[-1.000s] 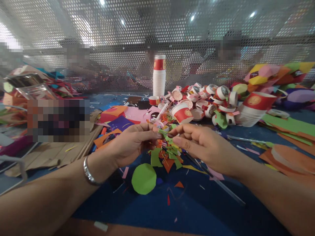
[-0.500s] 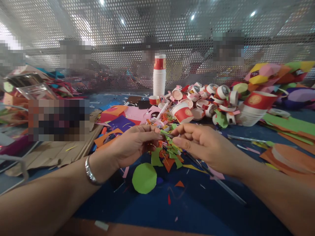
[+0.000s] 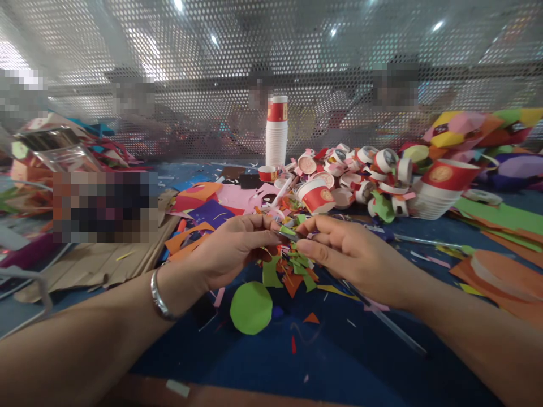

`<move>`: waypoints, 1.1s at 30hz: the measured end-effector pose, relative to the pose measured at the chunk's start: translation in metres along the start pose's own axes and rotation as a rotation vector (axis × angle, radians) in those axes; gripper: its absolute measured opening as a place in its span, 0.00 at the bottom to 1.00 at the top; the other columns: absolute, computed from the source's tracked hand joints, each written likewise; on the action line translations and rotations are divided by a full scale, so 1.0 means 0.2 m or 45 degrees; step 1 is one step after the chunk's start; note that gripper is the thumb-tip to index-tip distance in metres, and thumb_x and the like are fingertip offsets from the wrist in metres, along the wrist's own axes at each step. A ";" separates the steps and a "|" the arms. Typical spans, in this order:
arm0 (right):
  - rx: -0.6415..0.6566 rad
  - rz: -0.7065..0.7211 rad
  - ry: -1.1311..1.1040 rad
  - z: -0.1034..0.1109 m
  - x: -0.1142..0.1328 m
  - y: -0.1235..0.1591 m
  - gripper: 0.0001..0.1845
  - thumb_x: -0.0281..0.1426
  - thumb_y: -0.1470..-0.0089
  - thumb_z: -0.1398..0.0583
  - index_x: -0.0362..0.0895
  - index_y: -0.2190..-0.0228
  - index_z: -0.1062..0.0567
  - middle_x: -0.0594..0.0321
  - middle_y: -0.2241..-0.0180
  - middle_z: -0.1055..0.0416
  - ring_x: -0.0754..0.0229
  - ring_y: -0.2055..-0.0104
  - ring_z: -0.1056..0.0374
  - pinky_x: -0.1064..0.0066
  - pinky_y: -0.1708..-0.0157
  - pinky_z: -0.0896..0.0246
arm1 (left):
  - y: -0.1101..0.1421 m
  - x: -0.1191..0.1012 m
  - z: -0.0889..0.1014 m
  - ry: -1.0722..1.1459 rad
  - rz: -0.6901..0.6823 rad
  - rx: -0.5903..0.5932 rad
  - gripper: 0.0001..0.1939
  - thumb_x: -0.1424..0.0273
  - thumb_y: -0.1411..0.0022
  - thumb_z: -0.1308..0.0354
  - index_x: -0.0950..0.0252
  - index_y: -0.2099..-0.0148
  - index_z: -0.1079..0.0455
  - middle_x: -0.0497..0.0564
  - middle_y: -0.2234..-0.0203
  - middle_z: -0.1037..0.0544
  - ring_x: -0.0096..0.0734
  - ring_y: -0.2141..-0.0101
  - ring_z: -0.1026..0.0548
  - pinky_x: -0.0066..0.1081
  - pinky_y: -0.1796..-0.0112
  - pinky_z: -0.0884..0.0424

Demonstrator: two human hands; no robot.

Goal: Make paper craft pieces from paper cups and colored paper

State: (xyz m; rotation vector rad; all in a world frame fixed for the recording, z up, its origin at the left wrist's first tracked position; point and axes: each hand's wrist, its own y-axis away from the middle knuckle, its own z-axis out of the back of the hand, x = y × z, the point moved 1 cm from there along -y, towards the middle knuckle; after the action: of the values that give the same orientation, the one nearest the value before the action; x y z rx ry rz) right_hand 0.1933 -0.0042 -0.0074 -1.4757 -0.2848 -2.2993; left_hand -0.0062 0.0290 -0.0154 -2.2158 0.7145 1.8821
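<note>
Near the centre, my left hand (image 3: 241,243) is closed, thumb and fingertips pinching one end of a small strip (image 3: 288,232) with green paper and a shiny greyish edge. My right hand (image 3: 348,249) pinches the other end, so the strip spans both hands' fingertips. A clear, thin stick (image 3: 394,325) slants out to the lower right from under my right hand; whether it joins the strip is hidden. Beneath the hands lies a heap of green and orange paper scraps (image 3: 297,268). Just nearer to me is a green paper circle (image 3: 251,308), flat on the blue tabletop (image 3: 271,367).
Behind the hands stand a tall stack of paper cups (image 3: 276,141), a tilted red-and-white cup (image 3: 317,196) and many cut cup pieces (image 3: 352,175). Leaning cups (image 3: 445,186) and orange paper (image 3: 500,277) lie right. Cardboard (image 3: 97,271) lies left. A perforated metal screen (image 3: 203,102) rises behind.
The view has shifted slightly. The strip between my fingertips has turned a little, showing more of its shiny edge. Both hands keep the same pinch.
</note>
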 end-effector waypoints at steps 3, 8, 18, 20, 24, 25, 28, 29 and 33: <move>-0.005 0.007 0.012 0.00 -0.01 0.00 0.18 0.48 0.36 0.41 0.45 0.62 0.31 0.75 0.80 0.47 0.67 0.79 0.54 0.71 0.79 0.58 | 0.00 0.00 0.00 0.005 -0.024 0.024 0.08 0.73 0.48 0.30 0.66 0.69 0.27 0.46 0.75 0.24 0.21 0.75 0.30 0.25 0.69 0.36; -0.012 0.032 0.050 0.00 -0.01 0.01 0.17 0.47 0.35 0.43 0.46 0.62 0.32 0.74 0.79 0.46 0.66 0.78 0.53 0.71 0.78 0.56 | 0.00 0.00 0.00 0.020 0.035 0.015 0.08 0.73 0.49 0.29 0.67 0.68 0.26 0.46 0.75 0.25 0.21 0.75 0.31 0.26 0.70 0.37; -0.019 0.060 0.121 0.00 0.00 0.02 0.14 0.44 0.33 0.45 0.46 0.62 0.32 0.71 0.77 0.42 0.64 0.75 0.49 0.70 0.76 0.52 | 0.00 0.00 -0.01 0.053 0.074 0.001 0.09 0.73 0.52 0.28 0.68 0.69 0.25 0.46 0.75 0.26 0.21 0.74 0.30 0.24 0.70 0.36; -0.016 0.065 0.097 0.00 0.00 0.01 0.14 0.43 0.33 0.45 0.45 0.63 0.33 0.71 0.77 0.42 0.64 0.75 0.49 0.70 0.76 0.52 | 0.00 0.00 -0.01 0.041 0.053 -0.010 0.09 0.72 0.51 0.28 0.68 0.69 0.25 0.46 0.75 0.26 0.20 0.74 0.30 0.23 0.70 0.36; -0.017 0.093 0.070 0.00 0.02 0.01 0.15 0.43 0.34 0.44 0.45 0.63 0.33 0.71 0.77 0.42 0.65 0.76 0.50 0.70 0.77 0.54 | 0.01 0.00 -0.01 0.031 0.023 -0.004 0.09 0.72 0.50 0.28 0.69 0.68 0.25 0.46 0.74 0.25 0.20 0.74 0.31 0.23 0.70 0.36; -0.018 0.098 0.070 0.01 0.02 0.01 0.14 0.43 0.34 0.44 0.45 0.63 0.33 0.72 0.77 0.42 0.65 0.76 0.50 0.70 0.78 0.54 | 0.01 0.00 -0.01 0.032 0.023 -0.003 0.09 0.72 0.50 0.28 0.68 0.68 0.24 0.47 0.74 0.25 0.20 0.74 0.30 0.23 0.70 0.35; -0.023 0.102 0.084 0.00 0.03 0.01 0.12 0.41 0.33 0.44 0.45 0.64 0.33 0.72 0.78 0.43 0.66 0.76 0.51 0.70 0.78 0.55 | 0.01 0.00 0.00 0.043 0.038 0.002 0.09 0.72 0.50 0.28 0.69 0.67 0.24 0.47 0.73 0.25 0.20 0.73 0.30 0.23 0.69 0.35; -0.025 0.099 0.088 0.00 0.03 0.01 0.12 0.40 0.33 0.44 0.45 0.64 0.33 0.72 0.78 0.43 0.66 0.76 0.51 0.70 0.78 0.55 | 0.01 -0.01 0.00 0.049 0.044 0.001 0.09 0.72 0.50 0.28 0.69 0.68 0.25 0.47 0.74 0.25 0.20 0.74 0.30 0.23 0.70 0.35; -0.031 0.101 0.096 0.00 0.02 0.01 0.11 0.39 0.33 0.44 0.44 0.63 0.32 0.72 0.78 0.42 0.66 0.76 0.51 0.70 0.78 0.55 | 0.01 -0.01 -0.01 0.068 0.060 -0.007 0.10 0.73 0.51 0.28 0.69 0.70 0.25 0.47 0.75 0.24 0.20 0.74 0.29 0.22 0.70 0.35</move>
State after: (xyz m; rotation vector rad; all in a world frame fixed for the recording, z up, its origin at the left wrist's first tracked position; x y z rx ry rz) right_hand 0.1933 -0.0070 -0.0027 -1.3830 -0.1746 -2.2965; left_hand -0.0062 0.0264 -0.0125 -2.2798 0.7774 1.8545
